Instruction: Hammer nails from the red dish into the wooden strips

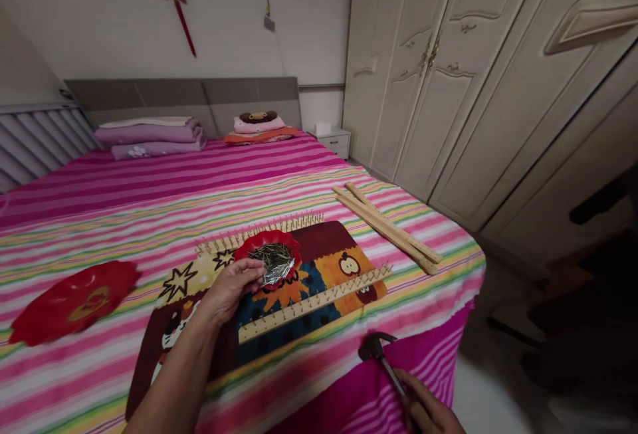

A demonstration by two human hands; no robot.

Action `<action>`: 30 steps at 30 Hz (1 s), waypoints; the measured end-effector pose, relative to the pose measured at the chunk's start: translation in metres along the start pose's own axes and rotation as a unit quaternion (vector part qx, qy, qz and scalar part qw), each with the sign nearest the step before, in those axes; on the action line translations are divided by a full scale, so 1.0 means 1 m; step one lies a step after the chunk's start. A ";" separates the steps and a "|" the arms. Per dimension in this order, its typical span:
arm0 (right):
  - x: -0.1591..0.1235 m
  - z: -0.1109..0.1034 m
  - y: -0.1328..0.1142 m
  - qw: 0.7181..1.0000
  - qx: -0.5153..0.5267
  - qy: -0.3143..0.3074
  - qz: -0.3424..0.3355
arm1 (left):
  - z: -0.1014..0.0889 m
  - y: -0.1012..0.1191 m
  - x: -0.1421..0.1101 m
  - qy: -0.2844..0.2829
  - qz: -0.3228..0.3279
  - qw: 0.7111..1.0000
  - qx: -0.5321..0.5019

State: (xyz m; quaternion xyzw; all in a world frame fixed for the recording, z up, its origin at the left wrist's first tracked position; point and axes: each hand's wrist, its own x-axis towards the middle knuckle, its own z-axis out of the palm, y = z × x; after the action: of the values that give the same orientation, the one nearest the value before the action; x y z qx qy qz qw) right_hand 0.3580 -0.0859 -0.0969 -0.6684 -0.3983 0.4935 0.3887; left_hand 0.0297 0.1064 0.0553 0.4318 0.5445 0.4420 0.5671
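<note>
My left hand (pixel 239 288) reaches over the rim of a small red scalloped dish (pixel 294 242) heaped with nails (pixel 273 260). Its thumb and fingers are pinched together at the pile's edge; what lies between the fingertips is too small to make out. My right hand (pixel 423 407) grips a claw hammer (pixel 379 347) by its handle, the head pointing away from me near the bed's front edge. Between the two lies a wooden strip (pixel 309 304) studded with upright nails. A second studded strip (pixel 234 241) runs behind the dish. Both rest by a cartoon-printed mat (pixel 323 234).
Several bare wooden strips (pixel 389 228) lie on the striped bedsheet (pixel 299 195) at the right. A larger red scalloped plate (pixel 54 304) sits at the left. Folded bedding (pixel 149 135) is stacked by the headboard (pixel 159 98). A wardrobe (pixel 448 55) stands along the right.
</note>
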 end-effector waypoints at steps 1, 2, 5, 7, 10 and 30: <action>0.000 0.002 0.002 1.000 0.010 -0.001 0.007 | 0.003 0.002 -0.005 0.002 0.002 1.000 0.001; -0.001 0.004 0.003 1.000 0.020 -0.002 0.016 | 0.006 0.003 -0.010 0.001 0.007 1.000 0.005; -0.001 0.007 0.004 0.999 0.030 -0.010 0.040 | 0.015 0.001 -0.030 -0.002 0.036 0.999 0.035; -0.001 0.007 0.002 0.998 0.021 -0.022 0.050 | 0.019 -0.006 -0.043 0.005 0.054 0.997 0.063; -0.003 0.008 -0.003 0.998 0.018 -0.016 0.051 | 0.020 -0.026 -0.059 0.021 0.055 0.993 0.106; -0.013 0.005 -0.033 0.997 0.017 -0.041 0.058 | 0.030 -0.103 -0.070 0.229 0.040 0.958 0.169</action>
State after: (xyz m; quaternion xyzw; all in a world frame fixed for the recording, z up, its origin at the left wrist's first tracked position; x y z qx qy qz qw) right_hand 0.3453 -0.0846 -0.0635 -0.6627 -0.3657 0.5494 0.3539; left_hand 0.0622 0.0142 -0.0271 0.4302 0.7084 0.4533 0.3280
